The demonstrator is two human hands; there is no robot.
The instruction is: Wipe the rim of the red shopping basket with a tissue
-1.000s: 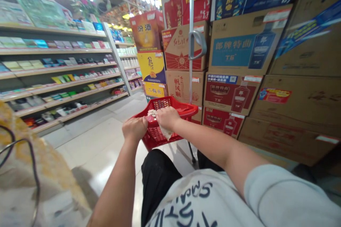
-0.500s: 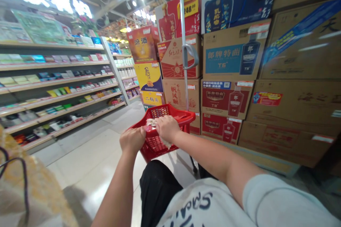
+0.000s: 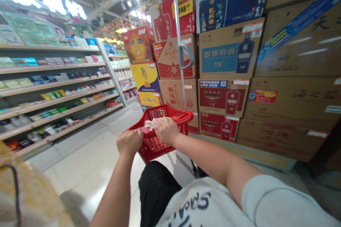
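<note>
A red plastic shopping cart (image 3: 153, 150) with perforated basket walls stands in front of my knees. My left hand (image 3: 129, 142) is closed around the left part of its near rim or handle. Further right, my right hand (image 3: 167, 130) is wrapped over the same edge. A crumpled whitish cloth or tissue (image 3: 149, 124) pokes out beside the right fingers; whether the hand grips it or it only lies beneath, I cannot tell. Most of the basket's inside is hidden by my hands.
Stacked liquor cartons (image 3: 231, 58) rise at the right, with a metal pole (image 3: 178, 25) bearing a grey handle in front. Shelves of small packaged goods (image 3: 57, 78) line the left. Pale floor tiles (image 3: 87, 149) lie between. A yellowish patterned surface (image 3: 23, 188) fills the lower left corner.
The cartons, pole and shelves have shifted slightly left in view. Both hands stay on the cart. A whitish bit that hung below my right hand no longer shows.
</note>
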